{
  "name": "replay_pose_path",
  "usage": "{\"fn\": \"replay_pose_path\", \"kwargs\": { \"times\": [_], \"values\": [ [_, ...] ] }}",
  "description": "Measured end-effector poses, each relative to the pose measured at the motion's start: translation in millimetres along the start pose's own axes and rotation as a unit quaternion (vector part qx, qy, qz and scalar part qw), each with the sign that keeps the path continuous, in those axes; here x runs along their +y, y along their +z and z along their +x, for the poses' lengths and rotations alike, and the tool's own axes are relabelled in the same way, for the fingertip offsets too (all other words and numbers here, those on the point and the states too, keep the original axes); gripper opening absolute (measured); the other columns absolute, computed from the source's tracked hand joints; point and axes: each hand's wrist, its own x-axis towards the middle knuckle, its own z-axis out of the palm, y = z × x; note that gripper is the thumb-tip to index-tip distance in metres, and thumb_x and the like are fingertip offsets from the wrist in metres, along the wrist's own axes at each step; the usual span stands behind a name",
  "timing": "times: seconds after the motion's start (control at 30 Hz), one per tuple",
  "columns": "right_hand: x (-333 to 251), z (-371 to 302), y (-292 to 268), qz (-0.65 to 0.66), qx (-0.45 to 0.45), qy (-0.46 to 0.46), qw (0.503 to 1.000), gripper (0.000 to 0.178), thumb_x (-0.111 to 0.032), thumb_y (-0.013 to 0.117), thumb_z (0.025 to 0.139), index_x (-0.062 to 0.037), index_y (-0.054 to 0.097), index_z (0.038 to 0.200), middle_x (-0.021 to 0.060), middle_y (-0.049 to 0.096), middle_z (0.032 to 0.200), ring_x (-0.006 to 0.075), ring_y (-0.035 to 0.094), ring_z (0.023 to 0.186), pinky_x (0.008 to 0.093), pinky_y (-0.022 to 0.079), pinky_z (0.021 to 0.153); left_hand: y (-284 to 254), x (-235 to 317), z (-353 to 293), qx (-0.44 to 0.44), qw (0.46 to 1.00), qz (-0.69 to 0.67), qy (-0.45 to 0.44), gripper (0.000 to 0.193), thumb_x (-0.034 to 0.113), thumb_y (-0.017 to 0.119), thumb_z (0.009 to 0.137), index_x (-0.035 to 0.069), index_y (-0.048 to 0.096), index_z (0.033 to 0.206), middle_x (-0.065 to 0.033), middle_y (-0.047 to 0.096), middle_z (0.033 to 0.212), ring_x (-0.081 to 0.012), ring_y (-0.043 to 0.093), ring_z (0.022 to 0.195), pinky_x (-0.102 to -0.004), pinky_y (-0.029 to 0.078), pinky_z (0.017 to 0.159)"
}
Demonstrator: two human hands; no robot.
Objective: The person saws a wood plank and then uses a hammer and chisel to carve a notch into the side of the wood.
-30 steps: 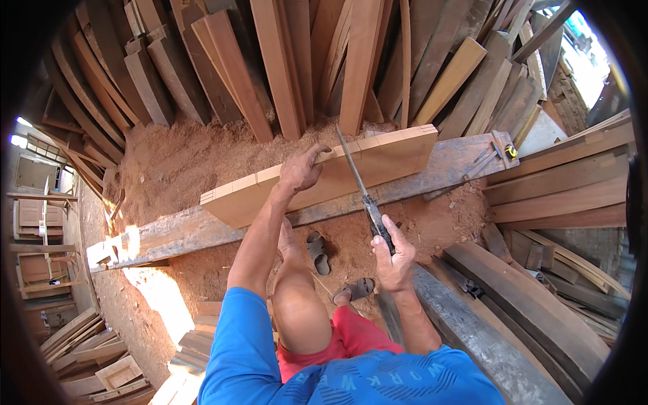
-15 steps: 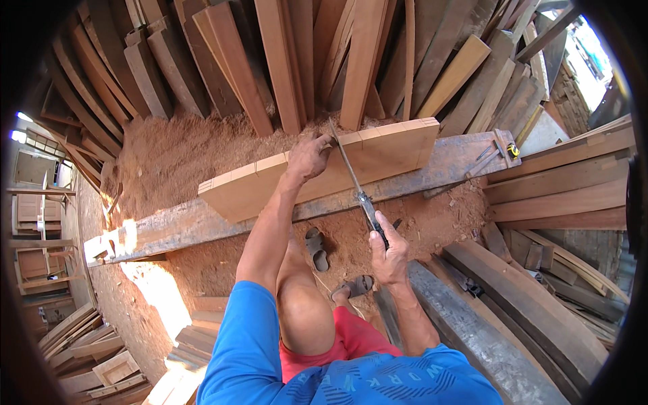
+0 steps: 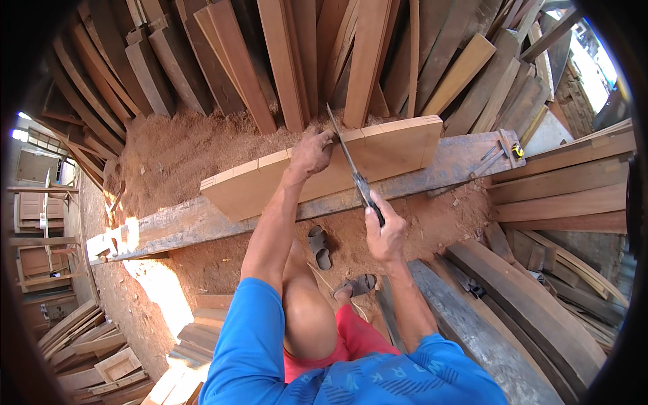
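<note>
A pale wooden board (image 3: 395, 152) stands on edge along a long weathered plank, with several pencil marks across its upper edge. My left hand (image 3: 312, 155) is closed over that upper edge, gripping the board just left of the saw. In my right hand (image 3: 386, 233) is the dark handle of a handsaw (image 3: 347, 152). Its narrow blade lies across the board's upper edge, close beside my left fingers, with the tip pointing away from me. How deep the teeth sit in the wood I cannot make out.
The supporting plank (image 3: 162, 228) carries a yellow tape measure (image 3: 518, 151) and a wooden square (image 3: 505, 148) at its right end. Timber leans beyond a sawdust heap (image 3: 162, 155). A loose sandal (image 3: 319, 247) lies on the ground by my leg. More beams (image 3: 526, 304) lie at right.
My right hand has pushed the saw forward, away from me, and its tip reaches farther past the board. The left hand keeps its grip on the board.
</note>
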Motion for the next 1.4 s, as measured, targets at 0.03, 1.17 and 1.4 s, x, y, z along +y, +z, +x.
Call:
{"fn": "replay_pose_path", "kwargs": {
  "times": [0.03,1.17,1.4],
  "values": [
    [3,-13,-1,0.001,0.003,-0.005,1.000,0.037,-0.008,0.065,0.100,0.0089,0.067,0.132,0.0309,0.074,0.118,0.0399,0.077,0.107,0.0432,0.060,0.091,-1,-3,-2,0.003,1.000,-0.004,-0.004,0.020,0.025,0.062,0.100,0.019,0.070,0.117,-0.0181,0.063,0.112,-0.0423,0.062,0.116,-0.0535,0.050,0.097],
    [11,57,48,-0.072,-0.019,-0.007,0.997,0.042,-0.014,0.060,0.102,0.0013,0.064,0.141,0.0320,0.072,0.113,0.0487,0.072,0.104,0.0522,0.056,0.090,3,-55,-12,0.014,0.982,0.186,-0.016,0.049,0.049,0.060,0.102,0.005,0.062,0.123,-0.0261,0.072,0.116,-0.0458,0.067,0.114,-0.0561,0.049,0.102],
    [-7,48,42,-0.047,-0.038,0.037,0.997,0.045,-0.009,0.059,0.102,-0.0001,0.062,0.146,0.0320,0.073,0.111,0.0479,0.073,0.098,0.0483,0.058,0.084,-5,-38,-19,0.040,0.985,0.171,-0.005,0.042,0.047,0.064,0.099,0.008,0.065,0.112,-0.0210,0.074,0.103,-0.0419,0.068,0.104,-0.0558,0.049,0.092]
  ]
}}
